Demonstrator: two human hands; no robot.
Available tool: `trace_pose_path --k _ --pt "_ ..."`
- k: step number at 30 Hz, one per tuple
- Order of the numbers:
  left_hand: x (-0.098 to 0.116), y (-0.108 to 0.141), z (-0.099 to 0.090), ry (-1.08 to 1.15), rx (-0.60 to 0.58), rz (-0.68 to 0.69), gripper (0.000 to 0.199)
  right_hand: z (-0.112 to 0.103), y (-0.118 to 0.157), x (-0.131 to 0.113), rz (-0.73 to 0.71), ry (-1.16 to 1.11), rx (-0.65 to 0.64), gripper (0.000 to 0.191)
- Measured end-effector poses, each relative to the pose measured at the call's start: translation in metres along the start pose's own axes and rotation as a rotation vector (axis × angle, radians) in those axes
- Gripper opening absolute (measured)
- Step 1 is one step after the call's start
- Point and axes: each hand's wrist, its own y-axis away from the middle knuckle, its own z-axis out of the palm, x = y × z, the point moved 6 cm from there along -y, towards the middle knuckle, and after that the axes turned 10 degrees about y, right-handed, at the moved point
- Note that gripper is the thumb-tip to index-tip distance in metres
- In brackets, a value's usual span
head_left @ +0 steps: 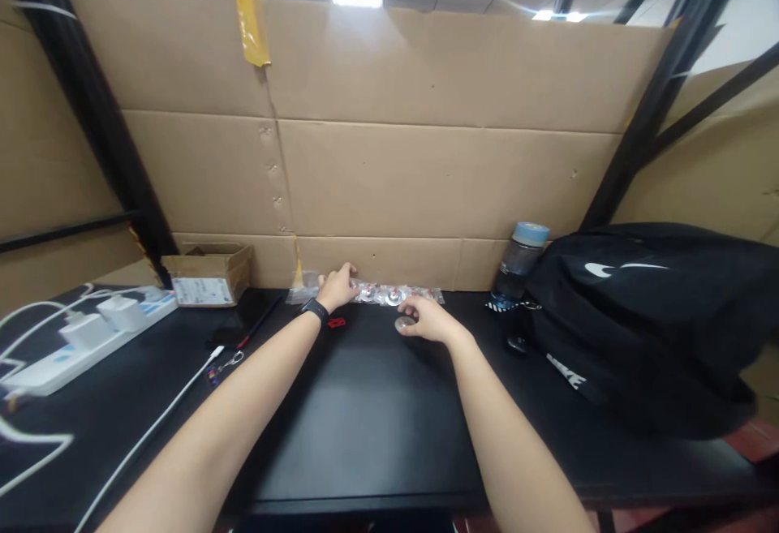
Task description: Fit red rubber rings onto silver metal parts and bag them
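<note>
A small round disc sits at the fingertips of the right hand on a black bench, thumb at its near edge; whether the fingers are clamped on it, one cannot tell. At 12 o'clock from the disc, clear plastic packets line the foot of a cardboard panel. At 10 o'clock, the left hand reaches over the row's left part, fingers apart. A red piece lies at 9 o'clock, a bottle stands at 2. So thin a disc likely calls for a light rim pinch, wrist low, while flat left fingers steady the slippery film without dragging neighboring packets askew.
</note>
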Motion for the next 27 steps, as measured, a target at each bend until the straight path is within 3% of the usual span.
trace_pose_path --k 4,8,13,18,27 --pt "-0.012 0.017 -0.018 -0.019 0.014 0.056 0.038 0.007 -0.002 0.008 0.014 0.059 -0.017 0.050" --pt "-0.024 0.052 -0.029 0.021 -0.100 0.130 0.017 0.010 -0.003 0.008 0.040 0.054 0.003 0.035" --pt "-0.032 0.091 -0.032 0.072 -0.174 0.251 0.022 0.010 -0.002 0.001 0.035 0.094 0.025 0.028" --pt "-0.040 0.088 -0.029 0.120 -0.223 0.254 0.022 0.006 -0.001 -0.005 0.060 0.057 0.046 0.035" --pt "-0.039 0.085 -0.037 0.066 -0.177 0.242 0.014 0.000 -0.001 -0.021 -0.001 -0.014 0.138 0.041"
